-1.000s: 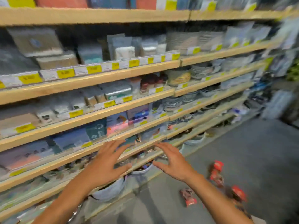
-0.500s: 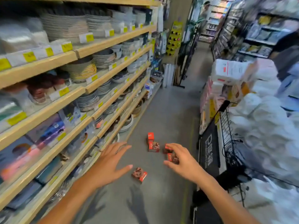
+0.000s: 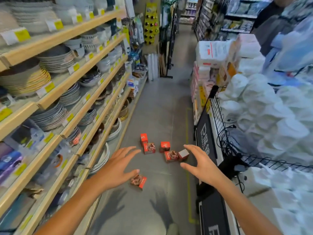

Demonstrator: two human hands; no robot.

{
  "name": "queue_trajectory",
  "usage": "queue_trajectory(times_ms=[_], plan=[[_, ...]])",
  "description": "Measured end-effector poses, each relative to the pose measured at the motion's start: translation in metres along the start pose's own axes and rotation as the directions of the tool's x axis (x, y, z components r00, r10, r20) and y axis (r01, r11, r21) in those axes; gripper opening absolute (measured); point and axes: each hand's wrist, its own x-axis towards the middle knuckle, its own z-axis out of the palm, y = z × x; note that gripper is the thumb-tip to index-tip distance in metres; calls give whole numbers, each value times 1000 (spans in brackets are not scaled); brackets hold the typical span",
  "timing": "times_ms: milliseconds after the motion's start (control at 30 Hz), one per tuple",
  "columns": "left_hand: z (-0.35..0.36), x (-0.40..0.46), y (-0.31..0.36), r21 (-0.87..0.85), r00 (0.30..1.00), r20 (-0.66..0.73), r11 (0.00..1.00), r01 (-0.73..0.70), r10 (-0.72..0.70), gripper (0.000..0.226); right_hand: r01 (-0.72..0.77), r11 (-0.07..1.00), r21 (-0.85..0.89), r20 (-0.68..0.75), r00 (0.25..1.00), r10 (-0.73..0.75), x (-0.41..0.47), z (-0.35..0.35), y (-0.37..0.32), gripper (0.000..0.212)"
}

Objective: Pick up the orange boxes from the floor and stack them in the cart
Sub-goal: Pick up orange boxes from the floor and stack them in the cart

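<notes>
Several small orange boxes lie on the grey floor of a shop aisle. One box (image 3: pixel 139 181) lies nearest, just beyond my left thumb. A pair of boxes (image 3: pixel 149 148) stands further on, and a group of three boxes (image 3: pixel 171 156) lies to their right. My left hand (image 3: pixel 116 168) reaches forward with fingers spread, holding nothing. My right hand (image 3: pixel 201 165) is also stretched out with relaxed fingers and is empty, beside the right group. The black wire cart (image 3: pixel 220 126) stands at the right, full of white wrapped goods.
Wooden shelves (image 3: pixel 81 92) with plates and bowls line the left side. A black sign panel (image 3: pixel 205 138) hangs on the cart's side. Stacked packages (image 3: pixel 213 51) stand past the cart. A person (image 3: pixel 274 22) stands at the top right. The aisle floor (image 3: pixel 162 106) runs ahead.
The view has swung from the left shelves to straight down the aisle. The boxes and cart have come into view, and both empty hands have stayed outstretched.
</notes>
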Motion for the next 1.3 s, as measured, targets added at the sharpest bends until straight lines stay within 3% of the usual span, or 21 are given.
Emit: queue_trajectory(times_ms=[167, 433, 567, 833, 1033, 1167, 1300], plan=[[-7, 61, 2, 6, 1000, 5, 1000, 28, -28, 69, 30, 999, 44, -6, 1000, -30, 59, -14, 26, 70], [1, 136, -16, -83, 984, -16, 981, 174, -176, 75, 44, 998, 45, 98, 994, -49, 151, -30, 75, 69], [8, 154, -35, -171, 969, -17, 956, 240, -247, 65, 63, 998, 29, 172, 983, -67, 200, -22, 76, 68], [29, 209, -144, -297, 938, 60, 891, 344, -342, 64, 14, 1000, 1, 286, 958, -14, 301, 26, 69, 70], [69, 269, -228, -282, 901, 199, 857, 430, -386, 64, -16, 999, -30, 345, 938, 25, 363, 62, 85, 70], [102, 306, -268, -364, 820, 313, 737, 570, -480, 72, -43, 998, -46, 394, 917, 57, 411, 86, 108, 70], [166, 333, -308, -443, 658, 392, 495, 748, -643, 65, -63, 996, -57, 451, 889, 82, 467, 129, 145, 68]])
